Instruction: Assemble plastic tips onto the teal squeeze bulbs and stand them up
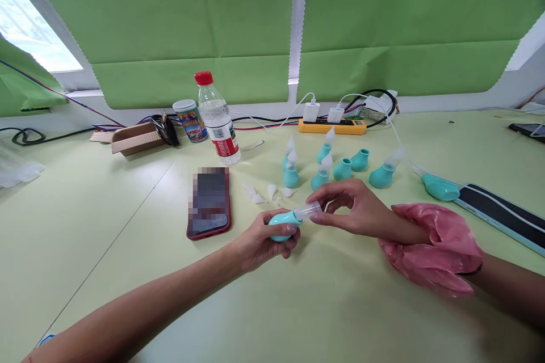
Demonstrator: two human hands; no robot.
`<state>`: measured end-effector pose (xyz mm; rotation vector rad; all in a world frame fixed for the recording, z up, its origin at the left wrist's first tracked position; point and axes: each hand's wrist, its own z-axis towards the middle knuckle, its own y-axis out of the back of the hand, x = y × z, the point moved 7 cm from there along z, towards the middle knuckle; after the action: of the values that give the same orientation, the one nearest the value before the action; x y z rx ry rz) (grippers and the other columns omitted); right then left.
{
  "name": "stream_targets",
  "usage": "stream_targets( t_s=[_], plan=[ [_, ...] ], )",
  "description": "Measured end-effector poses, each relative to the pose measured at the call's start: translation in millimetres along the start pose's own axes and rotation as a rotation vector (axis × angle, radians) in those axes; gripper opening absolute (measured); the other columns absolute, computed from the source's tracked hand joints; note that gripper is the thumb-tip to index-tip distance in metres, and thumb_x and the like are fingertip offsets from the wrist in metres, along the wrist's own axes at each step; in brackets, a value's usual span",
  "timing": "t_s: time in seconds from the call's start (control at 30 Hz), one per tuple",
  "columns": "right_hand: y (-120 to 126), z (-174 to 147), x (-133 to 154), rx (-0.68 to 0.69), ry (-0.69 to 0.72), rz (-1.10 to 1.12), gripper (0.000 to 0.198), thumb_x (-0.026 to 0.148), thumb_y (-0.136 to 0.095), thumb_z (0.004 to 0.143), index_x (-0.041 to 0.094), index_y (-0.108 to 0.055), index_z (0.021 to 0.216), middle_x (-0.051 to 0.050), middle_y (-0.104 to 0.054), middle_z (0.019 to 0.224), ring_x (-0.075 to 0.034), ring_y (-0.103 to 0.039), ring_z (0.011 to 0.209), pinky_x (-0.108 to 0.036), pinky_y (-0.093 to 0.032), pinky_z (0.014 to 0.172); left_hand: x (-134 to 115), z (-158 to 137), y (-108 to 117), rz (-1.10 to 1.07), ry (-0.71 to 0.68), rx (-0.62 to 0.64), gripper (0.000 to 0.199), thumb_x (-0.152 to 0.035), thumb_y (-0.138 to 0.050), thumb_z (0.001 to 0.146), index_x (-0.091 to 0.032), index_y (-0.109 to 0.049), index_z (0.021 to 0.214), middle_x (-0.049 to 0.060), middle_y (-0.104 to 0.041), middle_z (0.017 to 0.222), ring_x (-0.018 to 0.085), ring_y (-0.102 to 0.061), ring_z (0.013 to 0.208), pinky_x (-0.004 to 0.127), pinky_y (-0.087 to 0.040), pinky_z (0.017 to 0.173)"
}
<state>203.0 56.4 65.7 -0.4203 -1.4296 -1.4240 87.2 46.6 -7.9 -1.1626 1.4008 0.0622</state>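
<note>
My left hand (258, 243) is closed around a teal squeeze bulb (281, 220), its neck pointing right. At that neck sits a clear plastic tube (306, 211); my right hand (356, 211) pinches its far end between thumb and fingers. Just beyond the hands lie several small white tips (272, 190). Farther back, more teal bulbs stand upright: some carry white tips, such as this tipped bulb (291, 174), while an open-necked bulb (343, 169) has none. A bulb with a clear tube (382, 176) leans at the right.
A red-cased phone (209, 204) lies left of the hands. Behind it stand a water bottle (219, 125), a can (191, 120) and a cardboard box (138, 139). A yellow power strip (332, 126) with chargers runs along the back. A black panel (502, 212) and white cable occupy the right.
</note>
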Motion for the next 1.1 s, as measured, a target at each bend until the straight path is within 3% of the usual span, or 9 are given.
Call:
stream_targets(
  t_s=[0.13,0.27,0.4,0.63,0.87,0.97,1.1],
  plan=[
    [4.5,-1.7,10.1,-0.003,0.177,-0.226,0.022,0.034,-0.062,0.070,0.017,-0.066,0.083,-0.003,-0.065,0.067,-0.010,-0.056,0.055,-0.020,-0.047,0.048,-1.0,-0.9,-0.9,0.045,-0.001,-0.020,0.027,-0.016,-0.070,0.060,-0.012,-0.051,0.078,-0.004,-0.046,0.057,0.003,-0.041,0.043,0.012,-0.031,0.032],
    [1.4,-6.4,25.2,0.086,0.384,-0.395,0.021,0.032,-0.056,0.076,0.017,-0.065,0.087,-0.004,-0.064,0.067,-0.011,-0.055,0.056,-0.022,-0.042,0.049,-0.1,-2.9,-0.1,0.138,-0.009,-0.082,0.027,-0.020,-0.071,0.060,-0.013,-0.051,0.077,-0.006,-0.045,0.052,0.002,-0.036,0.036,0.012,-0.024,0.027],
    [-4.0,-8.8,29.5,0.189,0.421,-0.401,0.022,0.031,-0.052,0.079,0.017,-0.065,0.090,-0.003,-0.062,0.065,-0.011,-0.054,0.057,-0.023,-0.041,0.052,-0.1,-6.3,0.8,0.235,-0.062,-0.172,0.028,-0.023,-0.072,0.059,-0.013,-0.053,0.077,-0.009,-0.040,0.043,0.001,-0.032,0.030,0.013,-0.022,0.026],
    [-6.2,-2.6,13.3,0.125,0.281,-0.193,0.018,0.030,-0.060,0.073,0.018,-0.068,0.084,-0.001,-0.065,0.064,-0.010,-0.055,0.054,-0.021,-0.043,0.047,-5.8,-12.0,7.4,0.467,-0.132,-0.351,0.036,-0.031,-0.071,0.058,-0.012,-0.055,0.083,-0.009,-0.039,0.037,0.003,-0.031,0.030,0.015,-0.024,0.028],
    [-17.6,0.9,-15.0,0.200,-0.047,0.071,0.022,0.030,-0.065,0.067,0.017,-0.069,0.083,0.001,-0.061,0.051,-0.007,-0.051,0.042,-0.017,-0.041,0.039,-17.9,-16.9,10.1,0.749,-0.264,-0.460,0.029,-0.032,-0.071,0.056,-0.013,-0.061,0.077,-0.004,-0.049,0.050,0.007,-0.041,0.042,0.019,-0.032,0.040],
    [-23.8,-0.2,-23.9,0.229,-0.208,0.235,0.023,0.028,-0.068,0.063,0.015,-0.069,0.082,-0.001,-0.064,0.054,-0.008,-0.056,0.046,-0.017,-0.046,0.044,-20.6,-19.7,7.4,0.844,-0.312,-0.465,0.026,-0.031,-0.070,0.056,-0.012,-0.062,0.073,0.000,-0.056,0.062,0.011,-0.047,0.055,0.020,-0.037,0.050],
    [-32.0,-1.3,-32.0,0.260,-0.336,0.413,0.021,0.027,-0.070,0.060,0.014,-0.069,0.077,-0.002,-0.066,0.058,-0.009,-0.059,0.048,-0.019,-0.051,0.048,-22.3,-22.4,5.1,0.924,-0.349,-0.480,0.022,-0.030,-0.067,0.060,-0.012,-0.063,0.073,0.002,-0.059,0.065,0.013,-0.049,0.058,0.022,-0.039,0.053]
  ],
)
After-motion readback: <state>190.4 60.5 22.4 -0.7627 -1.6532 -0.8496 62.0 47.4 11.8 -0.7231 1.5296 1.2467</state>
